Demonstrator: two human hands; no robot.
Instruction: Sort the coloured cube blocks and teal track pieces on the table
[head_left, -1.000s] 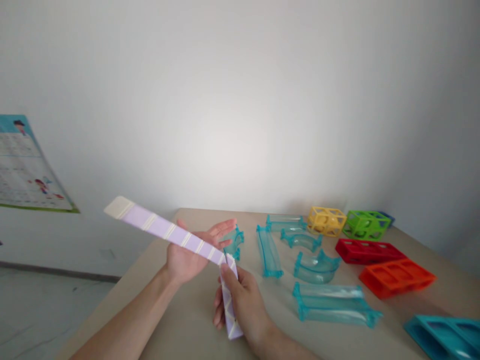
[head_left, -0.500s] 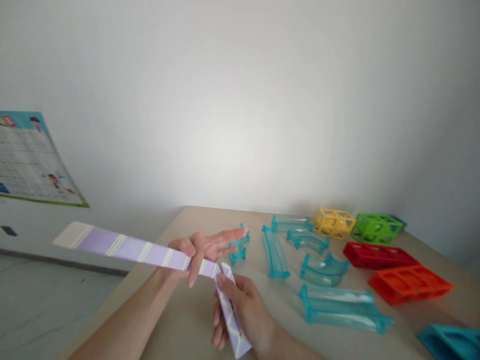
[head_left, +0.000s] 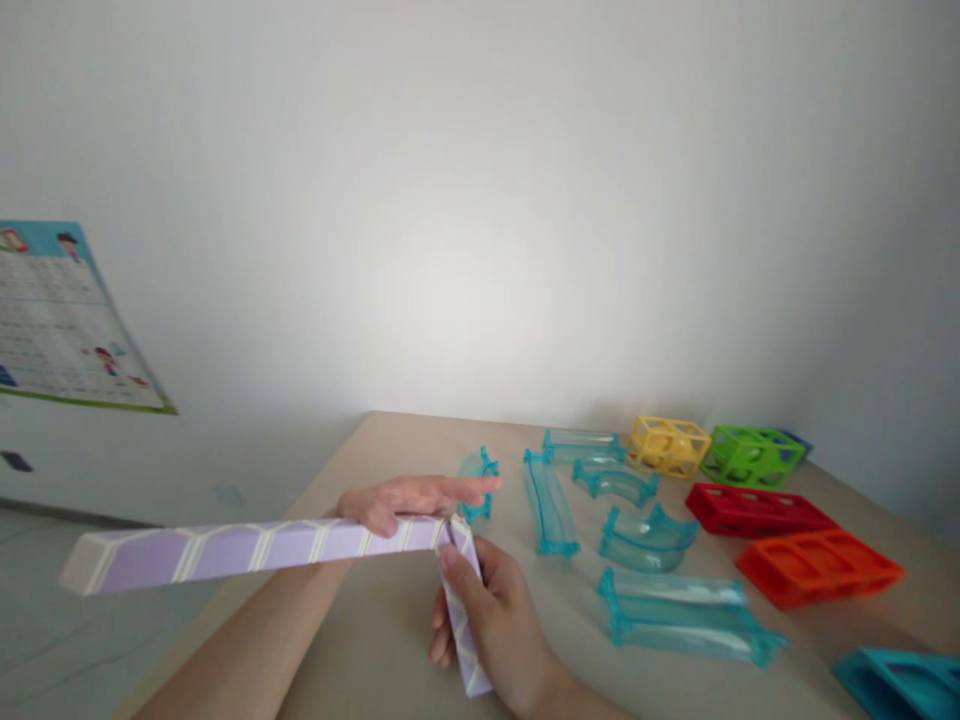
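A long lilac-and-white snake twist puzzle (head_left: pixel 285 546) is bent into a long arm reaching left and a short arm pointing down. My right hand (head_left: pixel 502 612) is closed round the short arm, its thumb on the front near the bend. My left hand (head_left: pixel 420 496) lies along the upper, far side of the long arm near the bend, fingers stretched out to the right and the thumb side touching the puzzle. Part of the left palm is hidden behind the puzzle. The long arm's pale end hangs free past the table's left side.
On the table (head_left: pixel 390 620) lie several clear teal track pieces (head_left: pixel 553 505), one partly behind my left fingers. Yellow (head_left: pixel 667 447), green (head_left: pixel 754 457), red (head_left: pixel 757 510) and orange (head_left: pixel 821 568) frame blocks line the right side, with a teal block (head_left: pixel 900 680) nearer. A wall (head_left: pixel 480 200) stands behind.
The puzzle's long arm has swung down at its left end and turned, showing its side faces. My left hand has flattened, its fingers no longer crossing in front. My right hand keeps its hold.
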